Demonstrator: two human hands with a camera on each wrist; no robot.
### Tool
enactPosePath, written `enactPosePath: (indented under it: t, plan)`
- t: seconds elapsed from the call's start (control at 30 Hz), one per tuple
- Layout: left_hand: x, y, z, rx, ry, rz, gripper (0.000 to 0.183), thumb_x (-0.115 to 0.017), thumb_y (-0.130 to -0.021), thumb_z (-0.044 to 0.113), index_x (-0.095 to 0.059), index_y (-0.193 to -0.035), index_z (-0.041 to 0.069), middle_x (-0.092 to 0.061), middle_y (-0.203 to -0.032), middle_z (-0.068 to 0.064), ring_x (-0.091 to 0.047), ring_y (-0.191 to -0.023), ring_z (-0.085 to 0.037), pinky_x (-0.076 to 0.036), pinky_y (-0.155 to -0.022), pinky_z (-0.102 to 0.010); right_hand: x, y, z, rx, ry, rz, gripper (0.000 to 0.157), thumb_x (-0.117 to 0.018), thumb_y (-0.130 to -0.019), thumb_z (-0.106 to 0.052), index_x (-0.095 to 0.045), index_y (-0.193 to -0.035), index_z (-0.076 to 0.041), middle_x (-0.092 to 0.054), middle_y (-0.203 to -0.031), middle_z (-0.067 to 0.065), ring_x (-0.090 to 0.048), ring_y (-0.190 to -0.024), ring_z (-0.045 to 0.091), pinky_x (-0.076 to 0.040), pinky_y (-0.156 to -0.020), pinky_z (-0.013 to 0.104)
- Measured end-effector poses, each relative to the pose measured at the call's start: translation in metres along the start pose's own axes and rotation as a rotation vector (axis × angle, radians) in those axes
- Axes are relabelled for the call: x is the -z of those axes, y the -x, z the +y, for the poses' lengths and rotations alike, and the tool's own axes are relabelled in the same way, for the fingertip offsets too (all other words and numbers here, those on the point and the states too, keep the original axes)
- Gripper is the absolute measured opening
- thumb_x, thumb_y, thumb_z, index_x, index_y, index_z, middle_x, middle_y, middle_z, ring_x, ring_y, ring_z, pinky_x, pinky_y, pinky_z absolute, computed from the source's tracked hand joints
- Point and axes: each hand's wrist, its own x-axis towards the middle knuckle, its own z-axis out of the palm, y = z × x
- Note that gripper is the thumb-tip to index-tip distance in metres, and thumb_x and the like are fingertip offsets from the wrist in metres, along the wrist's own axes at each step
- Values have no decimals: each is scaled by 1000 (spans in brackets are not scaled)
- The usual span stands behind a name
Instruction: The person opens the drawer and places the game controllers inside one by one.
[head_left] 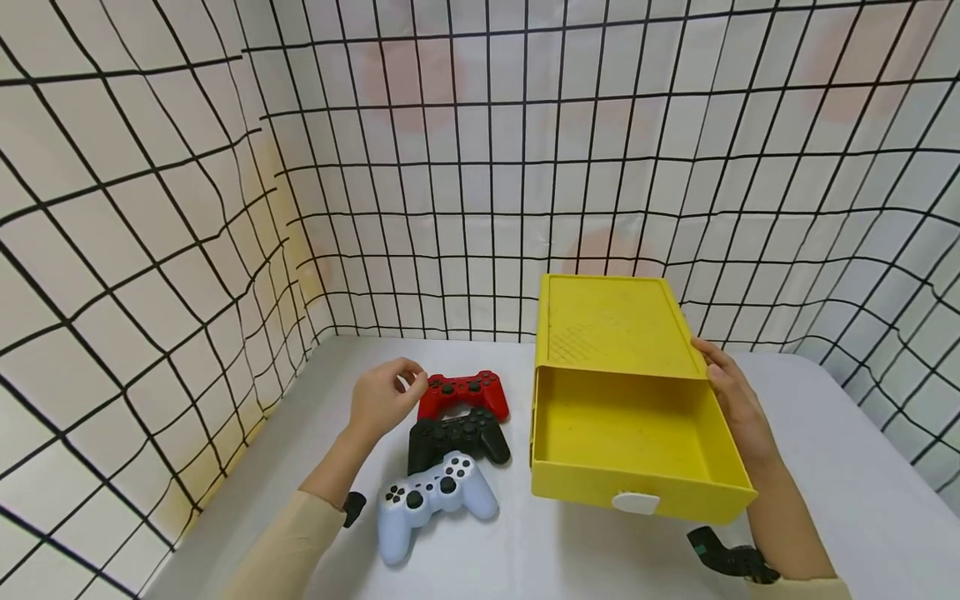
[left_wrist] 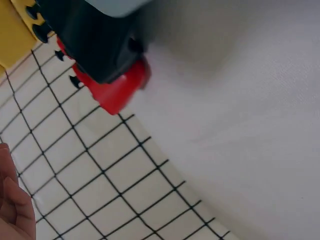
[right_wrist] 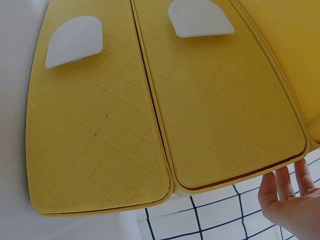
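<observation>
My left hand (head_left: pixel 384 398) hovers beside the left end of the red game controller (head_left: pixel 468 392), fingers loosely curled with nothing between them. Behind one another stand the red, a black controller (head_left: pixel 453 437) and a light blue controller (head_left: pixel 435 497), the blue one nearest me. To their right is a yellow drawer unit (head_left: pixel 622 325), its top drawer (head_left: pixel 637 492) pulled out and bare inside. My right hand (head_left: pixel 738 404) touches the unit's right side with extended fingers (right_wrist: pixel 285 186). Lower drawer fronts (right_wrist: pixel 95 130) with white handles show in the right wrist view.
Black wire grid (head_left: pixel 487 183) stands around the back and sides of the white table (head_left: pixel 840 467), with pale cloth behind it. A dark strap (head_left: pixel 731 558) hangs at my right wrist.
</observation>
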Motion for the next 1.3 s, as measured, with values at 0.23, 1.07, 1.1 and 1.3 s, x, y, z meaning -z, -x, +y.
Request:
enactPosePath:
  t: [0.23, 1.07, 1.1, 1.3]
  plan:
    - [-13, -8, -25, 204, -65, -150, 16, -61, -88, 24, -72, -88, 13, -67, -74, 3, -61, -65, -16, -47, -58, -33, -2, 0, 3, -10, 18, 15, 46, -12, -107, -8, -30, -149, -9, -49, -135, 9, -60, -112, 22, -50, -91, 34]
    - [-53, -25, -79, 660, 328, -448, 37, -55, -97, 24, -62, -115, -6, -67, -104, -19, -64, -79, -20, -52, -76, -33, -7, 2, -1, -19, 86, 66, 46, -14, -107, -11, -33, -150, -12, -49, -135, 6, -58, -111, 19, -51, -90, 31]
    - [-54, -25, -79, 674, 345, -471, 38, -54, -97, 24, -60, -117, -7, -66, -105, -19, -63, -79, -20, -53, -77, -34, -7, 2, -1, -16, 81, 59, 46, -13, -107, -11, -33, -149, -11, -49, -135, 6, -58, -111, 19, -51, -90, 31]
    - [-58, -24, -79, 705, 359, -590, 43, -52, -98, 27, -56, -121, -9, -62, -87, -10, -58, -72, -16, -51, -68, -28, -6, 1, 0, -4, 30, 27, 46, -13, -107, -9, -31, -148, -9, -49, -136, 8, -59, -113, 21, -49, -92, 33]
